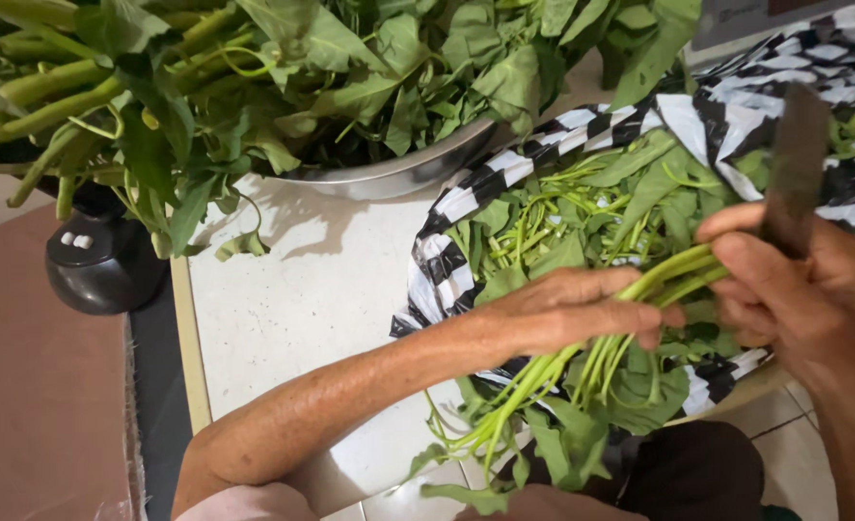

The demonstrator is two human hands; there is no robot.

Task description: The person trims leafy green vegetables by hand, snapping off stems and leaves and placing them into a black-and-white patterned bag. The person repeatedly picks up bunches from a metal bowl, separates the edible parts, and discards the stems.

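My left hand [582,309] grips a bundle of green leafy stalks [543,371] that hangs down toward my lap. My right hand [813,309] holds a dark knife blade [796,169] upright, its fingers pressed against the top end of the same stalks [683,270]. Under both hands lies a black-and-white striped plastic bag [582,121] spread open, with cut green stems and leaves [582,212] heaped on it.
A metal basin [408,172] piled with leafy greens [254,77] stands at the back on a white tiled counter [302,299]. A dark round object [99,265] sits at the left by the counter's edge. Brown floor shows at the far left.
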